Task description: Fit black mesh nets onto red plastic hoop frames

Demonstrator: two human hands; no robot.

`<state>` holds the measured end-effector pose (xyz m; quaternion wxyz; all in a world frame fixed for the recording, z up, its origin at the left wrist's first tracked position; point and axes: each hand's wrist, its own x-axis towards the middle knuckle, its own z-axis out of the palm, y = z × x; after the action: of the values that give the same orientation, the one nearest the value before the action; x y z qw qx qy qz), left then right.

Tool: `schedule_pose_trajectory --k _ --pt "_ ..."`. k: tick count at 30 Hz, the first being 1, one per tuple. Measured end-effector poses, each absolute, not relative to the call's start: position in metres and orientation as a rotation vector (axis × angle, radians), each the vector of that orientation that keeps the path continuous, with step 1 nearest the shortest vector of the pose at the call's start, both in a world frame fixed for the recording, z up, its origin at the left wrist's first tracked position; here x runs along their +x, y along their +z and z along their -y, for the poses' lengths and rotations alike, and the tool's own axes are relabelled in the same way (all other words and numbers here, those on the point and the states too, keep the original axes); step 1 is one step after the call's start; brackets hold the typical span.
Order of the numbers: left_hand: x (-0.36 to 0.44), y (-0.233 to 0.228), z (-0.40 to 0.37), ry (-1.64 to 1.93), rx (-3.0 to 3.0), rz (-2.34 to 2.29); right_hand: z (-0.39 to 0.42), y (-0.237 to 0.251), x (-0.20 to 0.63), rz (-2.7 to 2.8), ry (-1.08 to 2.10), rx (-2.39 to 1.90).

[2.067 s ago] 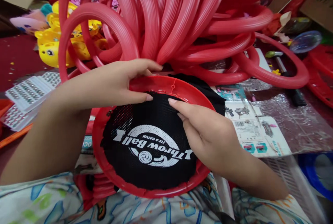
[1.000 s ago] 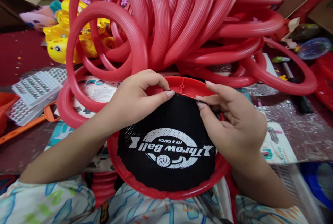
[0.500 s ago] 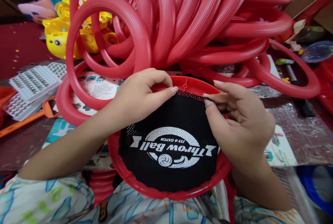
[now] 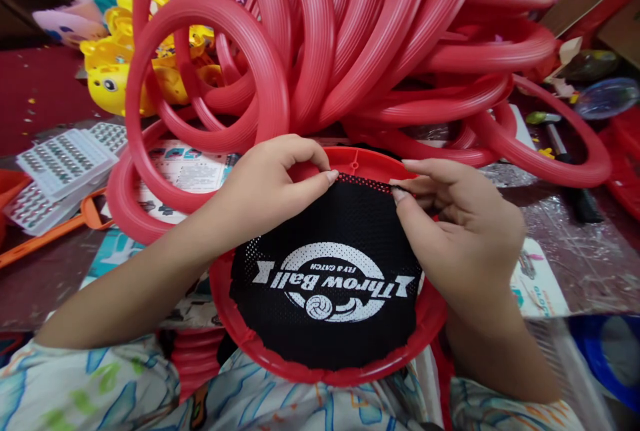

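By the tabletop's (image 4: pixel 25 297) near edge, left hand (image 4: pixel 277 174) and right hand (image 4: pixel 465 224) both got mesh (image 4: pixel 325 217) pinched, frame (image 4: pixel 380 159) around it.

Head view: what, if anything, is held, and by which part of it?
The black mesh: the left grip and right grip both pinch its far edge, just inside the red rim.
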<state>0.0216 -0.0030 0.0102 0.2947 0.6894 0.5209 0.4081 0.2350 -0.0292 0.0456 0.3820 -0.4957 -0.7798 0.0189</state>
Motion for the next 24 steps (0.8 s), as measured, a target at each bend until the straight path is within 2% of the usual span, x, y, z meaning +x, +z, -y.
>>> schedule_pose_trajectory --k 11,24 --pt "0.0215 0.0069 0.0072 1.111 1.89 -1.389 0.0301 0.0539 0.2351 2.338 -0.153 -1.141" --pt "0.0192 0.0072 0.0093 1.105 1.955 -1.382 0.026 0.0514 0.2373 2.363 -0.239 -1.143"
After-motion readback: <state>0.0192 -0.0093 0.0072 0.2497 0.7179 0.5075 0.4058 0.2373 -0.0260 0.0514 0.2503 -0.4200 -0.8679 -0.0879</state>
